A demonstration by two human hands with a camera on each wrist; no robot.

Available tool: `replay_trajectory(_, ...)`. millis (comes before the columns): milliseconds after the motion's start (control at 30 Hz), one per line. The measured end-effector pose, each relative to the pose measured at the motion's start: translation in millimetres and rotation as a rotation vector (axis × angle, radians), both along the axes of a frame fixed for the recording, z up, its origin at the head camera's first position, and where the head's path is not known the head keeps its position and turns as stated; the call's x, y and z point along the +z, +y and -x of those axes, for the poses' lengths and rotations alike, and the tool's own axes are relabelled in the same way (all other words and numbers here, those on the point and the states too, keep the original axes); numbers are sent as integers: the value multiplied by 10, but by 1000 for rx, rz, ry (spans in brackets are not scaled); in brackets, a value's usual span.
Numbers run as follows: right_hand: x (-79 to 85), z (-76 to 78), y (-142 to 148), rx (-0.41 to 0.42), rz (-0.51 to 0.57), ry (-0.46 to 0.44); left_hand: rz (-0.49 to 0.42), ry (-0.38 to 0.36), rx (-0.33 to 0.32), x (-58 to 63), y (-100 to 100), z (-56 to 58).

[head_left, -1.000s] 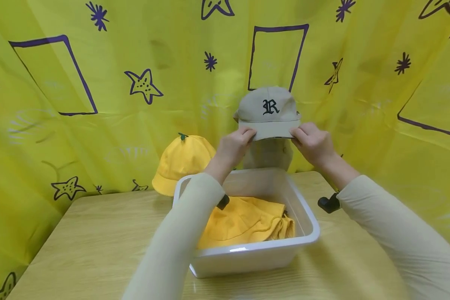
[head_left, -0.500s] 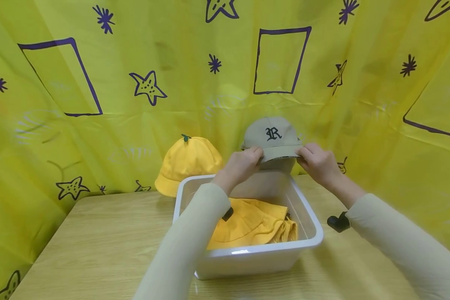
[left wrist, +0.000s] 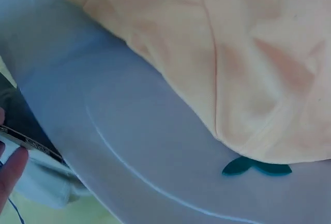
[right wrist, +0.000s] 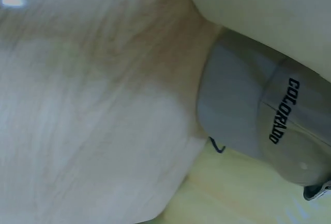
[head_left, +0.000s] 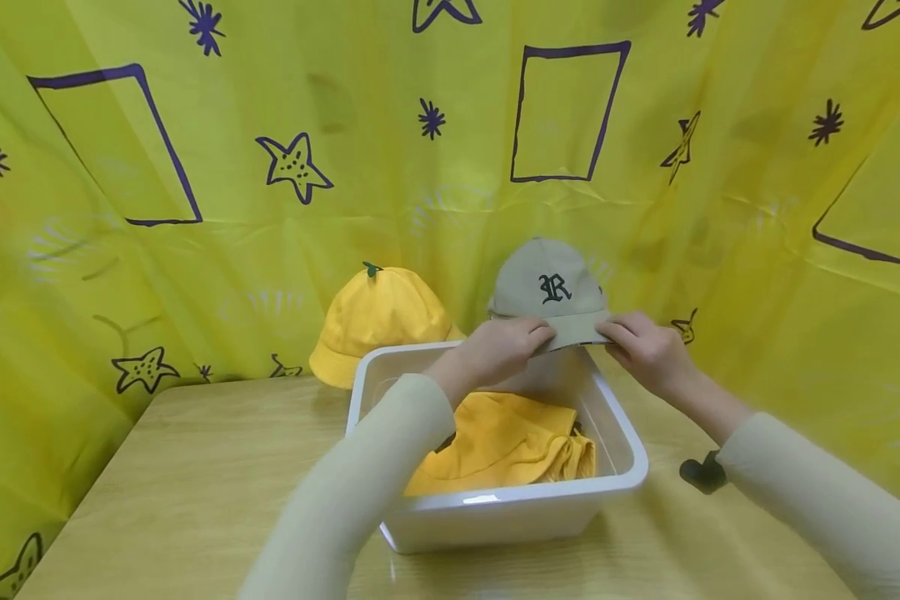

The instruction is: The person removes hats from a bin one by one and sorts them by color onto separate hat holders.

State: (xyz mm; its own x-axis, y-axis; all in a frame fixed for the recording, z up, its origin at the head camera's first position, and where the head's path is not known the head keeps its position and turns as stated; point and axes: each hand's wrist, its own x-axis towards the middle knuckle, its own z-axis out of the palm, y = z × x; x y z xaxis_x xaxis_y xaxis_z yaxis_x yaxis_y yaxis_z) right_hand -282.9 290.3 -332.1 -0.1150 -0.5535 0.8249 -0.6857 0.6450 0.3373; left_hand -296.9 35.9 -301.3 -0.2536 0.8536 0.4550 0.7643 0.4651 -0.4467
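Both my hands hold a beige baseball cap [head_left: 513, 287] with a dark letter R, crown up and brim toward me, behind the bin's far rim. My left hand [head_left: 498, 354] pinches the brim's left side between thumb and fingers; my right hand [head_left: 652, 354] pinches its right side. In the right wrist view, a second beige cap [right wrist: 232, 100] lettered COLORADO stands on the table against the bin. In the head view the held cap and the bin hide it. A few left fingertips [left wrist: 13, 169] show at the brim edge in the left wrist view.
A white plastic bin [head_left: 525, 497] stands mid-table, with folded yellow hats [head_left: 495, 442] inside. Behind its left corner sits a yellow brimmed hat [head_left: 382, 317] with a green leaf on top. A yellow patterned curtain [head_left: 345, 100] hangs along the wooden table's [head_left: 217, 475] back edge.
Both hands have lowered the R cap from in front of the curtain to just behind the bin's far rim, still gripping its brim. The second cap, visible beneath it earlier, is now covered.
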Motion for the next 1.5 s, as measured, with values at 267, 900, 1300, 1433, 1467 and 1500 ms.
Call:
replay_trajectory(267,-97,-68,46,10,-94,-80,122,-288,-41,92,7,-96)
replay_trajectory(900,68,-343,-15,13,-147,-42,138,-826,84,423,-244,-127)
replay_trajectory(1300,149,-748,-279,58,-157,-118,8,-1087,75,448,-619,-62)
replay_trajectory(1433,106,-879,-322,66,-193,-224,17,-1131,160,405,-707,-55)
replay_trajectory(1467,94,-913,-329,57,-211,-250,16,-1141,178,387,-728,-51)
replay_trajectory(1500,83,-946,-336,45,-231,-276,15,-1150,197,370,-750,-50)
